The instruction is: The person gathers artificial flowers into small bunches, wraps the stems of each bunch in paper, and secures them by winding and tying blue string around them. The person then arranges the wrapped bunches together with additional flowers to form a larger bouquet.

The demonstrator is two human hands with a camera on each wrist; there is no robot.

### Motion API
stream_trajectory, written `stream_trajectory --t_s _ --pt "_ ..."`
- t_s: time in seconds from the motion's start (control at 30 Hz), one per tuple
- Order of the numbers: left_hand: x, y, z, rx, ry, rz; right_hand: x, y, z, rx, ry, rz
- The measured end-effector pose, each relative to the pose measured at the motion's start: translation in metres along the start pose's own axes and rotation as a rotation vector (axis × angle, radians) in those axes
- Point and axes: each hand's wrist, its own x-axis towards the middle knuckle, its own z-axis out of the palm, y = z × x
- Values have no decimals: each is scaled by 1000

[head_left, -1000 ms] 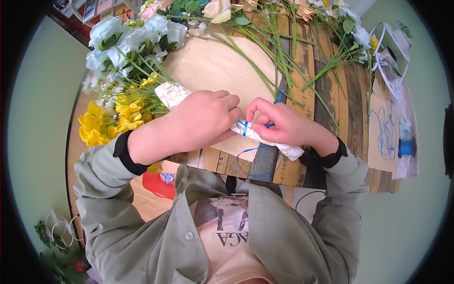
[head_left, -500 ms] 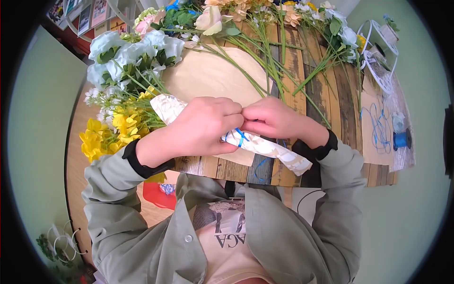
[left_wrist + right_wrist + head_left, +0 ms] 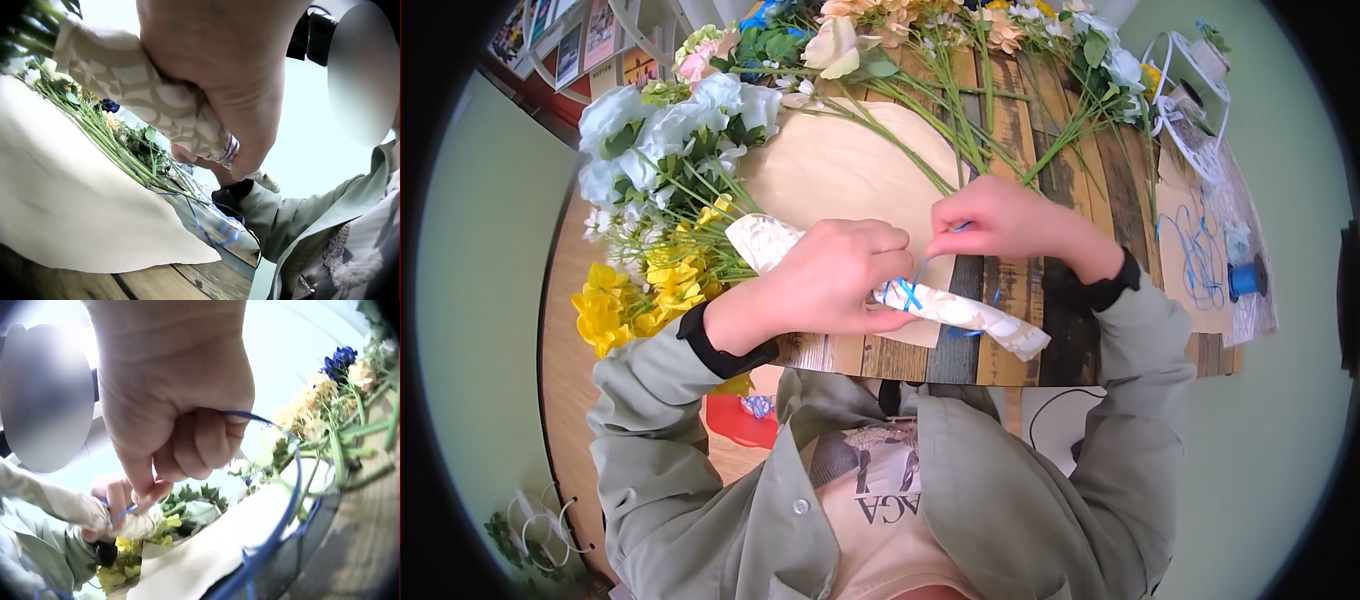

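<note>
A slim roll of white and beige patterned paper (image 3: 970, 312) lies slantwise over the table's near edge, green stems entering its left end. My left hand (image 3: 830, 275) grips it around the middle, thumb below. Just right of those fingers, blue ribbon (image 3: 911, 294) crosses over the paper. My right hand (image 3: 1000, 220), above and to the right, pinches the ribbon between thumb and forefinger, the other fingers curled. In the right wrist view a blue strand (image 3: 278, 534) trails from my right hand (image 3: 181, 425). The left wrist view shows my left hand (image 3: 225, 81) around the wrapped roll (image 3: 144, 87).
A beige paper sheet (image 3: 850, 170) lies on the wooden table. Yellow flowers (image 3: 605, 310) and pale blue flowers (image 3: 650, 130) are at the left, with more flowers along the back. A blue ribbon spool (image 3: 1248, 278) and a white wire stand (image 3: 1190, 100) are at the right.
My right hand came close to my left hand, then moved away up and right with ribbon pinched. The ribbon on the roll now forms a cross. My left hand keeps its grip.
</note>
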Motion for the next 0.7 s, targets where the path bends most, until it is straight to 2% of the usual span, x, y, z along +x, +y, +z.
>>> stream_trajectory --t_s 0.03,0.1,0.17,0.23,0.27,0.33,0.4,0.47,0.5,0.53,0.57,0.63,0.7 --pt "0 -1 4 23 24 -11 -4 -11 -9 -106 -8 68" --pt "3 -4 7 41 56 -20 -24 -55 -7 -310 144 99" --pt "6 -8 8 26 118 -49 -44 -109 8 -493 3 274" --pt "6 -12 8 22 139 -62 -66 -131 41 -254 -83 190" --pt "6 -14 6 19 145 -76 -64 -122 51 -259 -86 190" --pt "5 -14 -1 5 143 -72 -60 -90 87 96 -128 235" --pt "3 -10 -7 -9 137 -70 -53 -30 112 521 212 64" --pt "0 -3 -10 -96 114 -29 -44 18 92 948 303 355" --pt "-1 -1 -8 -96 106 -22 -37 7 53 782 220 593" --pt "-1 1 -5 -87 80 -7 -34 12 29 978 223 529" --pt "1 0 -4 -80 56 4 -29 6 9 935 217 506" --pt "7 -5 -2 -74 85 -1 -21 -37 -12 613 299 414" --pt "9 -12 -1 -12 139 -59 -38 -81 -2 278 248 257"
